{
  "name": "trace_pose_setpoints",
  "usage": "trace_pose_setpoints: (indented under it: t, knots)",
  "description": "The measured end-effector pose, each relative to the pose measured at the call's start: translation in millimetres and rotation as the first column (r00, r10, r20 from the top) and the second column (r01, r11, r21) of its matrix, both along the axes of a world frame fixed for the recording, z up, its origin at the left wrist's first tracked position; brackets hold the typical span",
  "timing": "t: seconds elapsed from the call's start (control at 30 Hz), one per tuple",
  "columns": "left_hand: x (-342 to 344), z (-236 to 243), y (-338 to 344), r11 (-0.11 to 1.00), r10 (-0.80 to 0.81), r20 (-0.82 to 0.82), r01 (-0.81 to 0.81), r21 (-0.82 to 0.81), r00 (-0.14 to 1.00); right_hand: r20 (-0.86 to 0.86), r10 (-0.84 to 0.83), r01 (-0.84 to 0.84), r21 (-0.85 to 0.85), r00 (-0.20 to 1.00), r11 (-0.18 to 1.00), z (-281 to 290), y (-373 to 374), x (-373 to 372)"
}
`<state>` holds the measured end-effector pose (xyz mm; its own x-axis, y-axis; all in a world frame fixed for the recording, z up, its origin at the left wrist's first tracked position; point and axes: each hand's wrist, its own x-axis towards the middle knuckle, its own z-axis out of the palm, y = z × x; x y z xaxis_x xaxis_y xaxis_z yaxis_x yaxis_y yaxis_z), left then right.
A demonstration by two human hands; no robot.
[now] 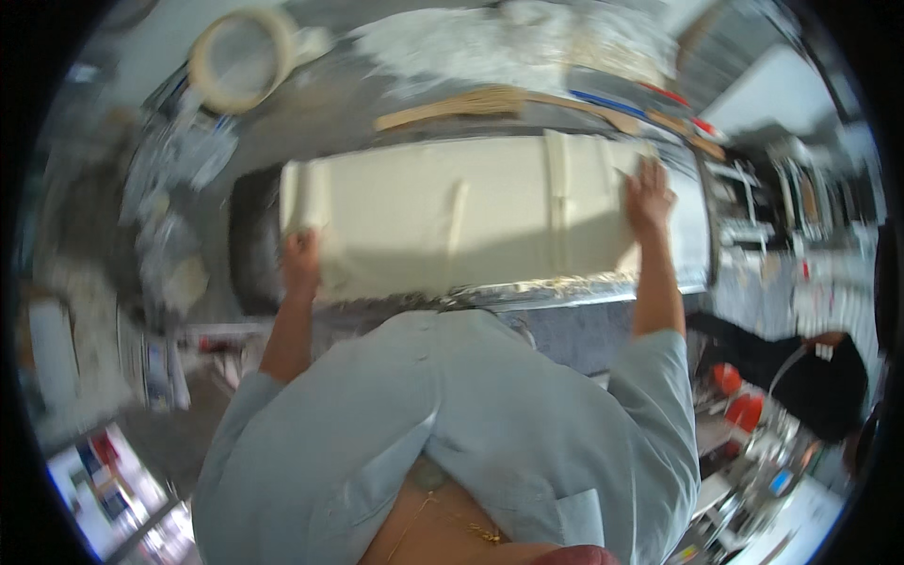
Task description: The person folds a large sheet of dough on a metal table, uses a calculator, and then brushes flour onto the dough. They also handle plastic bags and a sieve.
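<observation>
A long cream-coloured sheet [391, 202] lies across a long dark-edged work surface [254, 245] in front of me. Its left end is folded or rolled over into a thick edge, and raised strips or folds run across it. At that left end, my left hand [302, 259] is closed with curled fingers on the near part of the folded edge. My right hand [650, 198] lies on the sheet's right end with its fingers stretched out toward the far side. Blur hides the finer detail of both hands and the sheet's material.
Beyond the sheet lie thin wooden slats [452, 106], a blue stick [607, 102] and crumpled whitish sheeting [461, 42]. A round cream-rimmed hoop [275, 58] is at the far left, near clear plastic [165, 250]. Dark cloth [800, 372] and red round things [744, 411] are at right.
</observation>
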<state>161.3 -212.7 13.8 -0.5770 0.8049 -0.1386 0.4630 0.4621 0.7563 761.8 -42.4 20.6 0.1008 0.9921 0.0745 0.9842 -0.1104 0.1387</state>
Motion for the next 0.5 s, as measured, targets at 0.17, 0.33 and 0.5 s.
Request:
trace_pose_setpoints:
  t: [0.17,0.33,0.5]
  knots:
    - [14,9,-9,0.996,-0.019,-0.143,0.032,0.085,0.99,-0.069,0.022,-0.013,0.128,0.997,0.992,-11,2,6]
    - [18,20,-5,0.995,0.041,-0.258,-0.015,0.102,0.965,-0.047,-0.068,0.071,0.054,0.997,0.996,-13,9,6]
    - [19,30,-4,0.993,0.02,-0.21,0.005,0.119,0.977,-0.171,-0.08,0.094,0.075,0.982,0.993,-5,-6,-24]
